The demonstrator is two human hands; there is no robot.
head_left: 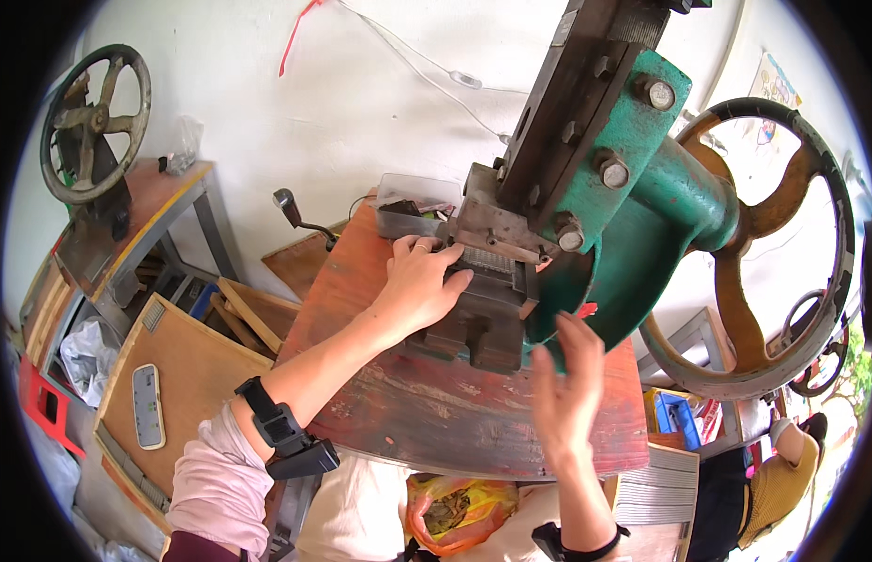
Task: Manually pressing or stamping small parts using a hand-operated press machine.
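A green hand press (633, 178) stands on a worn reddish wooden table (455, 421), its dark ram coming down at a slant to a steel die block (492, 281). My left hand (419, 286) reaches in from the left and touches the near left side of the die. Its thumb and index finger are apart at the die's edge; no held piece shows between them. My right hand (569, 384), smeared by motion, hovers in front of the press base with thumb and fingers spread. A small red bit (587, 309) shows just beyond its fingertips.
The press's large handwheel (750, 234) rises at right. A clear plastic bin (417, 206) sits behind the die. Below the table edge lies an orange-yellow bag (459, 515) of small pieces. At left are a wooden board with a phone (147, 406) and another handwheel (96, 122). A person (783, 478) is at lower right.
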